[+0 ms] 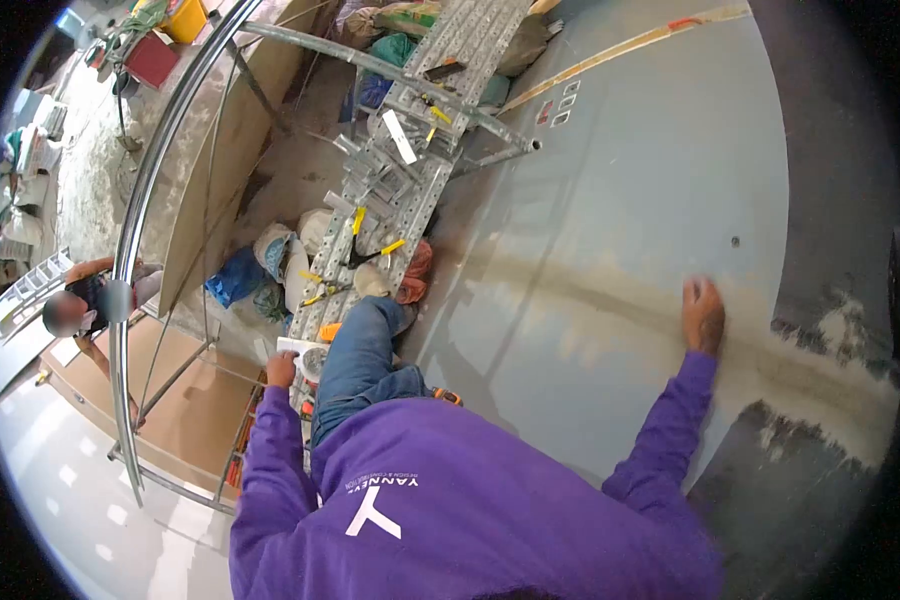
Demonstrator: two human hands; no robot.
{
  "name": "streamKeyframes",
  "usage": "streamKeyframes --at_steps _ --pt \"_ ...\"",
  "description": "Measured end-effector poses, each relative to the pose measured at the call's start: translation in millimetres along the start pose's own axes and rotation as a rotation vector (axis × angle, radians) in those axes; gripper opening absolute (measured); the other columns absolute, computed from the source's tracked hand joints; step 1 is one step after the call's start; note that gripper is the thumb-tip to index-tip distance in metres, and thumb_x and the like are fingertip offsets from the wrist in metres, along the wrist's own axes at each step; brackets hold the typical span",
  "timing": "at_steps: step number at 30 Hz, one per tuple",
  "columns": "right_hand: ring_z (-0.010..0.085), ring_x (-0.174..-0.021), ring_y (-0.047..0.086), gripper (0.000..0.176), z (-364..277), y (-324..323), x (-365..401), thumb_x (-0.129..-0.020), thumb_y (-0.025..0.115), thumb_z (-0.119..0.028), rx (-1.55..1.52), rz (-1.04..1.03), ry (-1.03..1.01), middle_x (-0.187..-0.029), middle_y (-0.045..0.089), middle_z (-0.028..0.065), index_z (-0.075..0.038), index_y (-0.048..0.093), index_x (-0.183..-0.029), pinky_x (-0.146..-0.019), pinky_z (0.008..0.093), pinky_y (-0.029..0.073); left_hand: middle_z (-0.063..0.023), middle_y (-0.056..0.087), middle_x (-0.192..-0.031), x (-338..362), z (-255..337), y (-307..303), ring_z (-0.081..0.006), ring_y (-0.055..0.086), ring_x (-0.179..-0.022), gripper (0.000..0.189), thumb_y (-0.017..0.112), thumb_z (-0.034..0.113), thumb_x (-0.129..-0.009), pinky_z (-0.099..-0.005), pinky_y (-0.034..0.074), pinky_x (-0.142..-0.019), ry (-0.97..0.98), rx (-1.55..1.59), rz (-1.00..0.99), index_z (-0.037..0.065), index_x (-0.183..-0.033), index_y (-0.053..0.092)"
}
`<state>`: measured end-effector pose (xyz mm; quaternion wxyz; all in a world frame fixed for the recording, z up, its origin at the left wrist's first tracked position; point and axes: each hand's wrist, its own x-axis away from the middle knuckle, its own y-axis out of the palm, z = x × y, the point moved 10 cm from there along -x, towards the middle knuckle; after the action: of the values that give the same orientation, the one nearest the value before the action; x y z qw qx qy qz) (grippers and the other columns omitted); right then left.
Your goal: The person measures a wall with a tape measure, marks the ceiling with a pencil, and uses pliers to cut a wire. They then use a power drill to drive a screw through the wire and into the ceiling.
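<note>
My left hand (pixel 281 369) hangs low beside the scaffold platform. Its fingers are closed on a white flat piece (pixel 288 346), with a round greyish shape right next to it by my knee. Out to the right, my right hand (pixel 704 315) is up against the grey wall board (pixel 610 200), just above a beige band of filler (pixel 610 298) that runs along it. The fingers of that hand are bent and bunched, slightly blurred at the tips; I cannot tell what they hold.
The perforated metal scaffold platform (pixel 430 195) bears clamps with yellow handles (pixel 390 247), metal pieces (pixel 380 175) and a white strip (pixel 399 137). Scaffold tubes (pixel 370 62) cross at the upper left. Bags (pixel 235 277) lie below. Another person (pixel 95 300) is at the far left.
</note>
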<state>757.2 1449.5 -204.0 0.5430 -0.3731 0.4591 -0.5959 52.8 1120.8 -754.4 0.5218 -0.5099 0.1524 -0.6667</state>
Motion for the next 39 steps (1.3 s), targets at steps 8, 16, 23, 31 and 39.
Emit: streamKeyframes --at_steps 8,16,23,31,39 --pt "0.0300 -0.090 0.064 0.016 -11 -11 1 -0.093 0.061 -0.018 -0.045 0.075 -0.197 -0.094 0.068 0.0139 -0.003 0.065 -0.095 -0.080 0.0412 0.049 -0.0139 0.067 -0.078 -122 141 -186 -0.0283 0.065 -0.071 0.025 0.052 0.018 -0.090 -0.0412 0.048 -0.065 -0.030 0.452 0.238 0.004 -0.097 0.072" --pt "0.0307 -0.083 0.065 0.013 -17 -3 -29 -0.091 0.061 -0.018 0.020 0.028 0.014 -0.088 0.068 0.0122 -0.005 0.066 -0.091 -0.074 0.0420 0.050 -0.0161 0.066 -0.073 -65 104 -217 -0.0266 0.064 -0.068 0.029 0.050 0.023 -0.093 -0.0402 0.045 -0.062 -0.204 0.352 0.232 0.003 -0.095 0.071" --pt "0.0372 -0.088 0.063 0.021 -188 187 -235 -0.091 0.058 -0.026 -0.445 -0.330 -0.136 -0.093 0.067 0.0173 -0.006 0.066 -0.095 -0.076 0.0435 0.050 -0.0135 0.065 -0.086 39 93 -75 -0.0352 0.063 -0.080 0.023 0.054 0.009 -0.082 -0.0502 0.049 -0.071 -0.479 -0.108 0.078 0.013 -0.100 0.068" --pt "0.0384 -0.083 0.066 0.031 -451 551 -455 -0.088 0.057 -0.035 -0.584 -0.623 -0.522 -0.089 0.069 0.0193 -0.006 0.069 -0.092 -0.073 0.0458 0.051 -0.0120 0.063 -0.076 20 290 -6 -0.0338 0.062 -0.072 0.022 0.049 0.019 -0.092 -0.0492 0.047 -0.065 -0.600 0.227 -0.192 0.011 -0.091 0.070" --pt "0.0395 -0.105 0.064 0.036 -595 823 -527 -0.095 0.042 -0.025 -0.191 -0.868 -0.654 -0.109 0.067 0.0231 0.000 0.068 -0.103 -0.093 0.0486 0.050 -0.0197 0.063 -0.081 64 393 18 -0.0377 0.062 -0.075 0.030 0.043 0.022 -0.095 -0.0505 0.046 -0.065 -1.014 0.216 -0.396 0.004 -0.091 0.066"
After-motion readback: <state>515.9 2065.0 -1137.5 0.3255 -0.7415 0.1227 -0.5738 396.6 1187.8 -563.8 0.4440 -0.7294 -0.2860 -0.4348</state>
